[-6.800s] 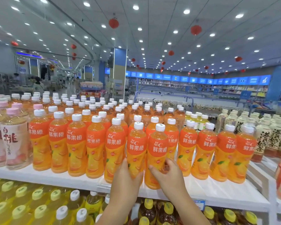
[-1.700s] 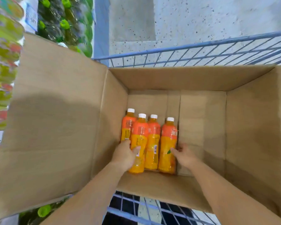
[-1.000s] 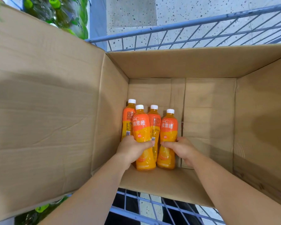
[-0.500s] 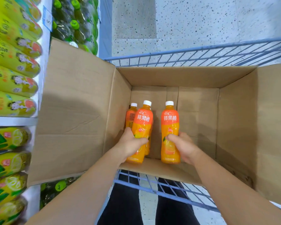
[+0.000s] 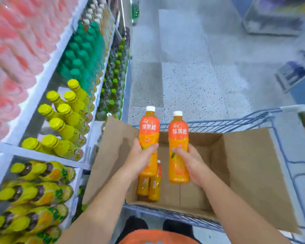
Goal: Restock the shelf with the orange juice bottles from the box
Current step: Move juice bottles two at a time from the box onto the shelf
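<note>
The left hand is wrapped closed around the lower body of one orange juice bottle, and the right hand is closed the same way around a second orange juice bottle, both upright with white caps up and held above the open cardboard box. Two more bottles stand in the box's near left corner, partly hidden under the left hand's bottle. The box sits in a blue wire cart beside the shelf of yellow-capped and green-capped drinks.

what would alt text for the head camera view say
Left hand and right hand each hold an orange juice bottle above an open cardboard box in a blue wire cart; two bottles remain inside.
</note>
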